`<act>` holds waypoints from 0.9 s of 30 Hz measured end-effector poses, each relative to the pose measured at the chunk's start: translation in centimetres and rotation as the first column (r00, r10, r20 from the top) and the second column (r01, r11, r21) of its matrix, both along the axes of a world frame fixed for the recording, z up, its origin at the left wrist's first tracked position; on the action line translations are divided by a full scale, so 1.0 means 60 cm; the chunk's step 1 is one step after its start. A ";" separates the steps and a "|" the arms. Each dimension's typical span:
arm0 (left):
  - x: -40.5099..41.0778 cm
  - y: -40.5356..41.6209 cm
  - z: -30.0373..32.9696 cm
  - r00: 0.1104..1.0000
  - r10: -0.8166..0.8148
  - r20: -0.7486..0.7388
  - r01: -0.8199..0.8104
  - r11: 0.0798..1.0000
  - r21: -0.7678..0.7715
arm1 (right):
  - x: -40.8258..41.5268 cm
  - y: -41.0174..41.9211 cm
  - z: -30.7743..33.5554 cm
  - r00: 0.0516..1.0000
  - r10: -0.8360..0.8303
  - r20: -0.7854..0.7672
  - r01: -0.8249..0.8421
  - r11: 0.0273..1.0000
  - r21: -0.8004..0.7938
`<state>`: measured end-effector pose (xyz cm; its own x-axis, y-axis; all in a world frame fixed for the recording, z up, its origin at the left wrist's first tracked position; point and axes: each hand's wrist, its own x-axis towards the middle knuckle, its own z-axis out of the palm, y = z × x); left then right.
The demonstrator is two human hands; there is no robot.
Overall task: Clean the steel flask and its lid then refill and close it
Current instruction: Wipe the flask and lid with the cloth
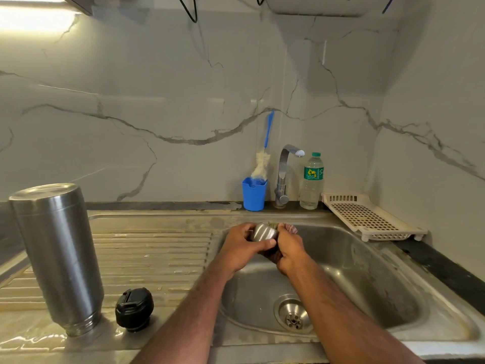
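We see both hands over the far-left corner of the sink point(372, 271) basin, together on one item — a steel cup-shaped lid point(263, 232). Left hand point(240, 249) curls round the lid, thumb across its front; right hand point(288, 249) grips a dark reddish cloth point(273, 254) pressed against the lid's right side and underside. The steel flask point(59, 256) stands upside down, mouth on the ribbed drainboard point(152, 253) at left, tilted slightly in the wide view, well apart from the hands. A black stopper cap point(134, 309) sits just beside the flask's mouth, on wet metal. At the back edge: blue cup point(253, 194) holding a blue-handled bottle brush point(263, 158), then the tap point(284, 174), then a clear water bottle point(311, 181) with green cap — all close in a row. A white perforated tray point(367, 216) rests on the tabletop point(446, 271) right of the sink.
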<state>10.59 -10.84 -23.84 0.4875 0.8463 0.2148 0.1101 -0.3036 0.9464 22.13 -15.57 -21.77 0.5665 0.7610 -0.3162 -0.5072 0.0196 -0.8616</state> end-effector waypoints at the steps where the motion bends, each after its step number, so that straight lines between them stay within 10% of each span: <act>1: 0.002 0.003 -0.003 1.000 0.002 -0.001 -0.002 1.000 -0.003 | -0.001 -0.001 0.000 1.000 0.004 0.002 -0.004 1.000 -0.015; 10: -0.006 0.029 0.006 0.899 0.432 0.071 -0.425 0.900 -0.098 | -0.040 0.002 0.006 0.736 0.067 0.674 -0.122 0.992 0.034; 15: -0.020 0.011 0.011 0.995 0.014 0.099 0.004 0.983 -0.181 | -0.017 -0.006 0.016 0.901 0.143 0.409 -0.187 0.980 0.069; 19: -0.006 0.002 0.009 0.996 -0.015 0.093 0.030 0.987 -0.158 | 0.002 -0.016 0.020 0.977 0.180 0.117 -0.191 0.977 0.097; 27: -0.006 0.019 0.008 0.993 0.118 -0.023 -0.118 0.993 -0.005 | -0.005 -0.004 0.010 0.803 0.079 0.591 -0.112 0.994 0.019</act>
<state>10.21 -9.68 -23.39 0.3889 0.8995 0.1991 0.1667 -0.2812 0.9450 21.80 -15.80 -21.15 0.5549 0.8266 0.0941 0.0954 0.0491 -0.9942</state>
